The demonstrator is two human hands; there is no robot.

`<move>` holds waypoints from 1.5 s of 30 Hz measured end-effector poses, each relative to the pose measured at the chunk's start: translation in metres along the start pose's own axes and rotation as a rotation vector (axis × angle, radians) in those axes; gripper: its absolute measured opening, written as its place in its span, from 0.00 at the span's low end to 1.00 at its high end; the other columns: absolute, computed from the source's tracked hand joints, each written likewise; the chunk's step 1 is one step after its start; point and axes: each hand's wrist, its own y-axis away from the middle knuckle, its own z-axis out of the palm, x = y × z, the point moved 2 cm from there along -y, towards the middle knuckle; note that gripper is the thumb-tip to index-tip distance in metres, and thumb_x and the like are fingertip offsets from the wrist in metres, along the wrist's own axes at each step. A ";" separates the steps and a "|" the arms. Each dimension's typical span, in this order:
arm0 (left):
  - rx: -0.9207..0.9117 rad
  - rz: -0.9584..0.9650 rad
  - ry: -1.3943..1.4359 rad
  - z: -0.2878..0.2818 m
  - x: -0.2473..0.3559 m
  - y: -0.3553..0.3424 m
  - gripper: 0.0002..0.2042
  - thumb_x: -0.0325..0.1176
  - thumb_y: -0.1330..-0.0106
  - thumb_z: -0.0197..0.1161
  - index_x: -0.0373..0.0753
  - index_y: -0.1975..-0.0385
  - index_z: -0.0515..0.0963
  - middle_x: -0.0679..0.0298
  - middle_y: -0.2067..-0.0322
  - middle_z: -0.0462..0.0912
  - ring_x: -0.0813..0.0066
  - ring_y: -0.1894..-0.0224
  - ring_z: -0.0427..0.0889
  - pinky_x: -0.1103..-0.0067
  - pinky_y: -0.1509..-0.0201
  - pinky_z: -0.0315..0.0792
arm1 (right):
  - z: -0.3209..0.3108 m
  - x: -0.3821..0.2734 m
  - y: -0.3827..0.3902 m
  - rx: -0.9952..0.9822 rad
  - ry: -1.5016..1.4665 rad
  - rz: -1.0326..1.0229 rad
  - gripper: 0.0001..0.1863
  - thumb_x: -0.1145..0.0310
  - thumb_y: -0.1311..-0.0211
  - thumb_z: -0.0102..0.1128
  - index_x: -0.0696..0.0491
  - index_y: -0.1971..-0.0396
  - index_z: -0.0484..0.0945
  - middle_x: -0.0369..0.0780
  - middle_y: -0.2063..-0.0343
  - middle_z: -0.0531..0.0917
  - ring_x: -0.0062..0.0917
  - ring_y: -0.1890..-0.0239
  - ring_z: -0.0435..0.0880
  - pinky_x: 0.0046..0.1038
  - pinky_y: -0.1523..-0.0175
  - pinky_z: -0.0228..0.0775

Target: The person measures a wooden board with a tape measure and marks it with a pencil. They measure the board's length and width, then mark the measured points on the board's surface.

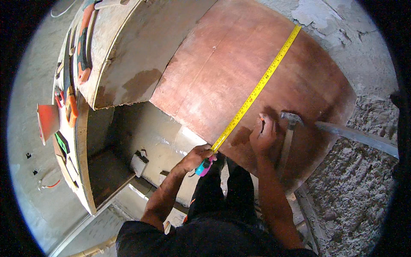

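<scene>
A yellow tape measure blade [263,83] lies straight across a reddish-brown plywood sheet [201,60], from its far edge to the near one. At the near edge, my left hand [197,157] grips the pink and teal tape case [205,167]. To the right of the blade, my right hand [263,133] is closed over the sheet, holding a small orange-tipped pencil-like piece [262,119]. A hammer [288,132] with a metal head lies just beside that hand, and a straight metal bar [359,133] crosses the sheet's right edge.
A wooden box structure [122,81] stands at left, with a handsaw [84,60], orange-handled tool [72,107], red pliers [58,96] and red scoop [48,122] on it. Its open cavity [111,171] is below. Rough grey rubble [342,192] is at right, pliers [49,185] at lower left.
</scene>
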 end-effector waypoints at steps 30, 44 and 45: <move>-0.031 0.036 -0.018 -0.004 0.008 -0.002 0.14 0.38 0.24 0.57 0.33 0.59 0.83 0.61 0.68 0.86 0.74 0.66 0.84 0.75 0.59 0.78 | 0.001 -0.008 0.002 -0.016 0.052 0.013 0.10 0.70 0.28 0.57 0.60 0.55 0.80 0.51 0.59 0.84 0.47 0.57 0.84 0.41 0.50 0.79; 0.065 0.093 0.029 0.005 0.014 0.006 0.12 0.37 0.24 0.58 0.35 0.64 0.81 0.67 0.73 0.82 0.79 0.70 0.78 0.76 0.63 0.74 | -0.011 -0.025 -0.005 -0.095 0.171 0.019 0.08 0.71 0.28 0.57 0.60 0.59 0.80 0.51 0.62 0.84 0.49 0.59 0.84 0.42 0.53 0.79; 0.053 0.071 0.051 0.006 0.014 0.005 0.12 0.38 0.24 0.59 0.34 0.62 0.82 0.66 0.72 0.83 0.79 0.69 0.79 0.76 0.62 0.75 | -0.012 -0.024 -0.006 -0.074 0.154 0.007 0.08 0.71 0.29 0.57 0.60 0.59 0.80 0.51 0.63 0.84 0.49 0.59 0.84 0.42 0.53 0.79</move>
